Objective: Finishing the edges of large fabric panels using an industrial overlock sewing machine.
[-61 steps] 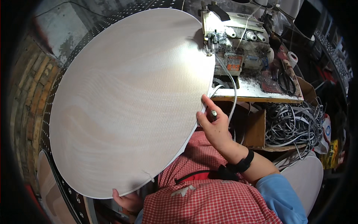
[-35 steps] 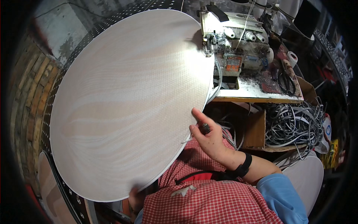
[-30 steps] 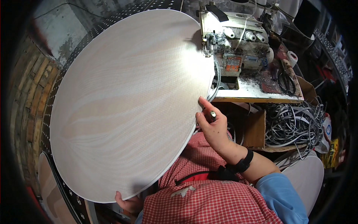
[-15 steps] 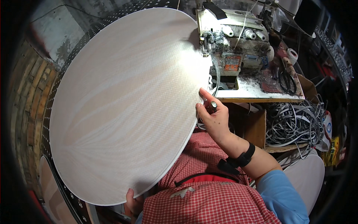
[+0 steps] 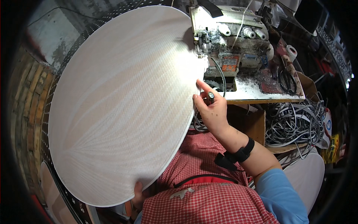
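A large oval mat, pale with a fan-like pattern and a white edge, fills the left and middle of the view. Its right edge lies at the needle area of a lint-covered sewing machine, under a bright lamp spot. My right hand pinches the mat's right edge just below the machine head, thumb and index finger at the rim; a dark ring-like piece sits on a finger. At the bottom edge, my left hand grips the mat with the thumb on top; its other fingers are mostly hidden underneath.
Black-handled scissors and a white thread spool lie on the machine table. Below it, a cardboard box holds tangled grey strips. Another pale mat stands at lower right. A brick wall borders the left.
The mat's right edge has shifted slightly left and upward. My right hand has moved up and left with it, and my left hand slightly right and up. A thin dark tube beside the machine has shifted.
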